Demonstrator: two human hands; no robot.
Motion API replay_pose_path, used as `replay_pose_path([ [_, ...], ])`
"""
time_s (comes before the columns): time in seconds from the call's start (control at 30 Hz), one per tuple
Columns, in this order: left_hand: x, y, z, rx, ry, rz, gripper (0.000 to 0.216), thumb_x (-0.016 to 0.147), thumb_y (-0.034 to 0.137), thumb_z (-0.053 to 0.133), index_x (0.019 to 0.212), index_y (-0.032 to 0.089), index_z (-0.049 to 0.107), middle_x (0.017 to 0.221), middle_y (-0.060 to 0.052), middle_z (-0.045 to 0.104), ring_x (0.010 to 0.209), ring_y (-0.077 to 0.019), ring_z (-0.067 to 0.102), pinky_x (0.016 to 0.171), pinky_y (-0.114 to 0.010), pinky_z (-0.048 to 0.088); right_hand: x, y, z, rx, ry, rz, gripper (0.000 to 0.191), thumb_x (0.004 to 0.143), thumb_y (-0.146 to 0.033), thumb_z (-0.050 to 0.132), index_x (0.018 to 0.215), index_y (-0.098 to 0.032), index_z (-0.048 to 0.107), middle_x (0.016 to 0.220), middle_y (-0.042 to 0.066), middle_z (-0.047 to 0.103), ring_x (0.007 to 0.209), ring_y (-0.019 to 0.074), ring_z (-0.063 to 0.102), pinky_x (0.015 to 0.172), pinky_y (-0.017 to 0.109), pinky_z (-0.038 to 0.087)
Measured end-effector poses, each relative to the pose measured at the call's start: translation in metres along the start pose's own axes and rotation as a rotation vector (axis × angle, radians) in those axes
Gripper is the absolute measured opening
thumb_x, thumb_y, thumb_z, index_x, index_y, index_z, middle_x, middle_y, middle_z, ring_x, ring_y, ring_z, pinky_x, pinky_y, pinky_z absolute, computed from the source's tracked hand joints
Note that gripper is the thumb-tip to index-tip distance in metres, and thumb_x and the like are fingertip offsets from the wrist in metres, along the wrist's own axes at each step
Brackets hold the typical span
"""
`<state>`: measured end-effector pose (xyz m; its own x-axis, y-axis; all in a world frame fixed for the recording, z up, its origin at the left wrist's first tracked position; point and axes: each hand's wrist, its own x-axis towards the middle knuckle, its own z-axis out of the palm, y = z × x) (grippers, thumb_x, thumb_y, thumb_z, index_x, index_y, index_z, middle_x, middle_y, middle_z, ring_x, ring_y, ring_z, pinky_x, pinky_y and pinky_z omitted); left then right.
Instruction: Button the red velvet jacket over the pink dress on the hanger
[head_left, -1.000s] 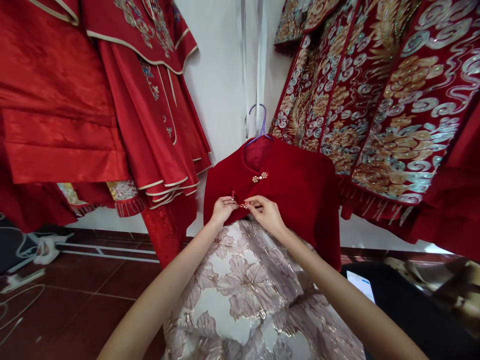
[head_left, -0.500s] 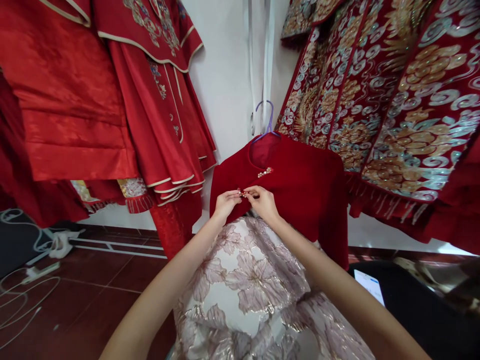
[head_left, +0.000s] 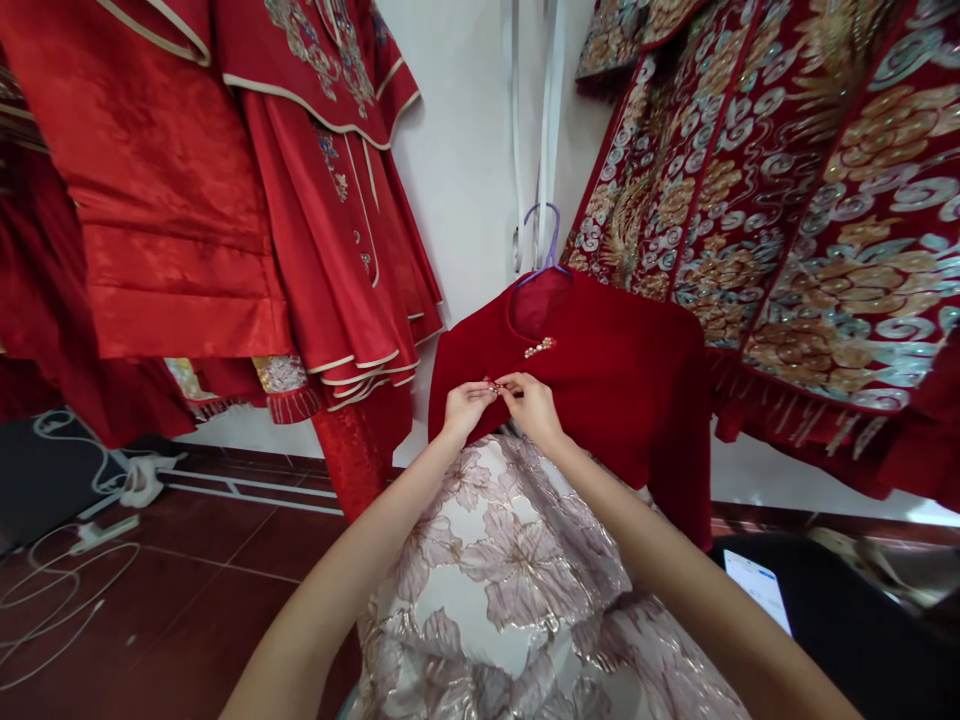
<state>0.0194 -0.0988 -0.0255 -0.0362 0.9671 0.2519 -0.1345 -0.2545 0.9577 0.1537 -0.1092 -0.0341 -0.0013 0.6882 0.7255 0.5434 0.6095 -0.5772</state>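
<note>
A dark red velvet jacket (head_left: 600, 370) hangs in front of me on a purple hanger (head_left: 551, 240). Near its collar is a beaded clasp (head_left: 539, 347), and lower down both my hands meet at a second, similar beaded clasp (head_left: 493, 386). My left hand (head_left: 468, 408) pinches that clasp from the left, fingertips closed. From the right, my right hand (head_left: 531, 405) pinches its other end between thumb and fingers. Fingertips cover much of the clasp, so how it is fastened is hidden. Below the hands spreads a pale floral brocade fabric (head_left: 517, 560) with metallic edging.
Red garments (head_left: 180, 200) hang on the left, and a heavily embroidered red garment (head_left: 750, 230) hangs on the right. A lit phone (head_left: 756, 590) lies on a black surface at lower right. Shoes (head_left: 141, 482), a power strip (head_left: 105, 535) and white cables lie on the floor at left.
The whole view has shifted, so everything appears slightly farther right. Both hands stay at the lower clasp, still pinching it, with little visible finger movement.
</note>
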Motion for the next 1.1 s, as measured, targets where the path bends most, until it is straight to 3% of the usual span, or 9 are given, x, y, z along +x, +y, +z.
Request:
replay_pose_path([
  [0.33, 0.0011, -0.0042, -0.0072, -0.061, -0.039, -0.030, 0.028, 0.052, 0.010, 0.079, 0.079, 0.012, 0.070, 0.078, -0.006, 0.072, 0.079, -0.0163, 0.067, 0.092, -0.036, 0.048, -0.0016, 0.0006, 0.0012, -0.010, -0.002, -0.003, 0.018, 0.083, -0.015, 0.051, 0.093, -0.018, 0.066, 0.087, 0.004, 0.063, 0.076, 0.0141, 0.062, 0.076, 0.027, 0.050],
  [0.8, -0.0001, 0.0031, -0.0034, -0.049, -0.051, -0.046, 0.024, 0.052, 0.008, 0.077, 0.075, 0.012, 0.070, 0.075, -0.006, 0.072, 0.077, -0.0173, 0.067, 0.091, -0.037, 0.049, -0.0008, -0.0047, -0.0008, -0.053, -0.037, -0.013, 0.019, 0.083, -0.012, 0.050, 0.094, -0.017, 0.064, 0.087, 0.004, 0.061, 0.074, 0.0143, 0.061, 0.076, 0.028, 0.049],
  [1.1, 0.0024, 0.0038, -0.0090, 0.016, -0.095, -0.015, 0.023, 0.054, 0.018, 0.082, 0.075, 0.013, 0.072, 0.076, -0.007, 0.073, 0.076, -0.0178, 0.067, 0.090, -0.038, 0.049, -0.0010, -0.0062, 0.0015, -0.070, -0.003, 0.011, 0.013, 0.084, -0.018, 0.053, 0.092, -0.017, 0.064, 0.086, 0.005, 0.061, 0.070, 0.0139, 0.059, 0.074, 0.028, 0.049],
])
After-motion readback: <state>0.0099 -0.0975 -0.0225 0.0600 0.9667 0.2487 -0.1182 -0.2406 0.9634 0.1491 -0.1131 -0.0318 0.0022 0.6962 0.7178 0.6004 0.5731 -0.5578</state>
